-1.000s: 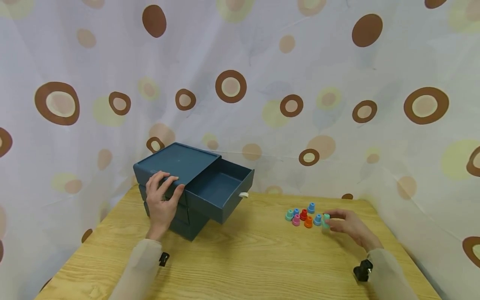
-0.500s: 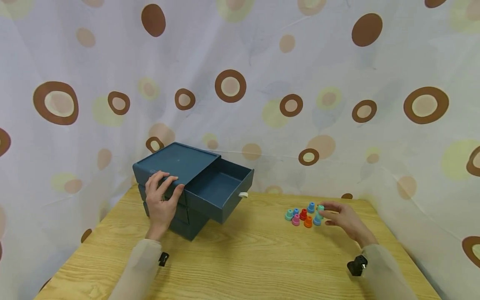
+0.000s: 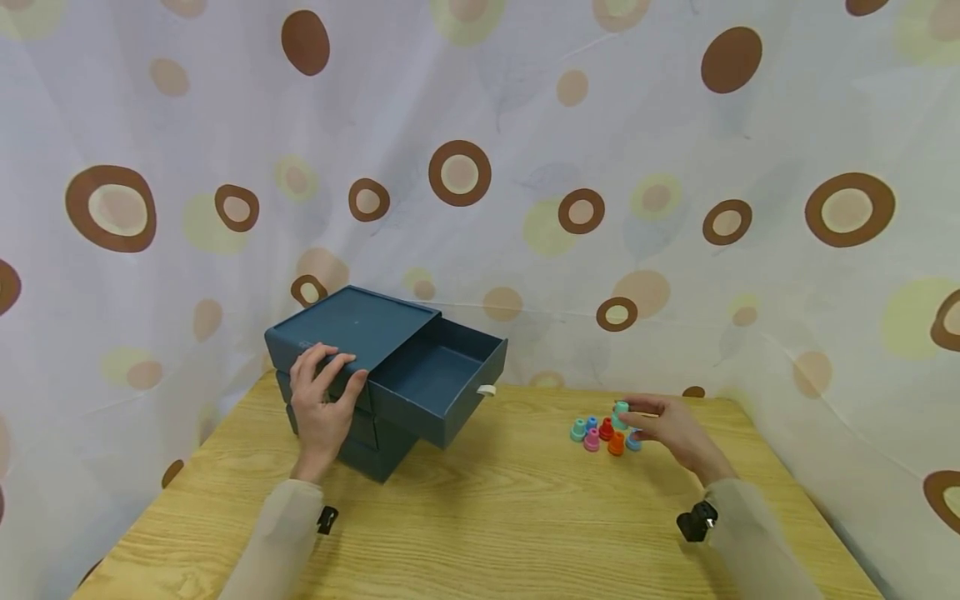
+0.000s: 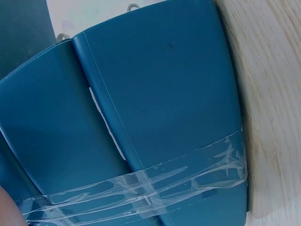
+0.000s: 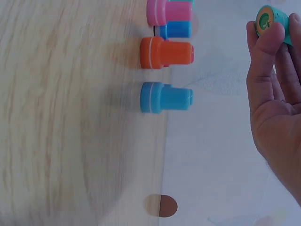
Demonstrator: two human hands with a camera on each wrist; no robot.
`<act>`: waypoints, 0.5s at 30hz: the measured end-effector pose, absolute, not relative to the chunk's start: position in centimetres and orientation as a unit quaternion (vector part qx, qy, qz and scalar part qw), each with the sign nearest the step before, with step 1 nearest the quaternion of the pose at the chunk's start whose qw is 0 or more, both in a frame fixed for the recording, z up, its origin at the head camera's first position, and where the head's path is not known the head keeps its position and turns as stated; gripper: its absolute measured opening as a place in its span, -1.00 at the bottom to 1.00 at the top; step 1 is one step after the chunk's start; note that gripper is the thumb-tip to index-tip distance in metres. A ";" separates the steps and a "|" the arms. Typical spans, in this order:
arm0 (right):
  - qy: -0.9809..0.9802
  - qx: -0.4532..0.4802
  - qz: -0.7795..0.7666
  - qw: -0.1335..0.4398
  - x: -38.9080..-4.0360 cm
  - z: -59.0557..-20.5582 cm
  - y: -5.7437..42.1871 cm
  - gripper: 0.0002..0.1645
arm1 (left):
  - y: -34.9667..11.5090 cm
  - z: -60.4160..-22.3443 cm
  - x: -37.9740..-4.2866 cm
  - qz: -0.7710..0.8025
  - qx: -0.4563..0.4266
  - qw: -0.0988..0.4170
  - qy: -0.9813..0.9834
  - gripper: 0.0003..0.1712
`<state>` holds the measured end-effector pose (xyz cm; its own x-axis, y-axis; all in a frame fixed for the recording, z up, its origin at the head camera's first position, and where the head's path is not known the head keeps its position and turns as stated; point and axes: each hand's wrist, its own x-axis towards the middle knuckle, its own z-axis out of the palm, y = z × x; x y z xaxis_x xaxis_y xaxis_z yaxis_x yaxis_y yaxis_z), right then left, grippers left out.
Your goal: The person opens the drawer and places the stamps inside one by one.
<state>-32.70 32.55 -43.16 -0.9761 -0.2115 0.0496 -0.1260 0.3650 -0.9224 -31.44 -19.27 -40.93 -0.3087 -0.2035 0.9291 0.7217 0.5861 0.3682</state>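
In the head view, my left hand [image 3: 322,417] rests with spread fingers on the edge of a dark blue drawer unit [image 3: 356,321]. Its top drawer [image 3: 480,385] is pulled out, and nothing shows inside. My right hand [image 3: 671,429] pinches a teal toy stamp [image 3: 620,413] between thumb and fingers, above the stamps on the table. The right wrist view shows the printed face of that stamp [image 5: 266,21]. Below it stand an orange stamp [image 3: 617,444], a pink stamp [image 3: 592,440], a red stamp [image 3: 607,429], a teal one and blue ones. One blue stamp is hidden behind my hand.
Everything stands on a wood-grain table [image 3: 510,517]. A spotted curtain [image 3: 525,250] hangs behind and along the sides. A white pull tab [image 3: 487,390] sticks out of the drawer. Clear tape [image 4: 141,193] wraps the drawer unit.
My right hand has lifted the teal stamp off the table and carried it left, over the other stamps. My left hand has stayed on the drawer unit.
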 end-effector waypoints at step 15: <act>0.836 -0.141 -0.529 0.038 -33.0 -41.6 30.0 -0.32 | -19.0 -41.0 -31.2 -0.431 -0.188 0.557 -0.685 -0.64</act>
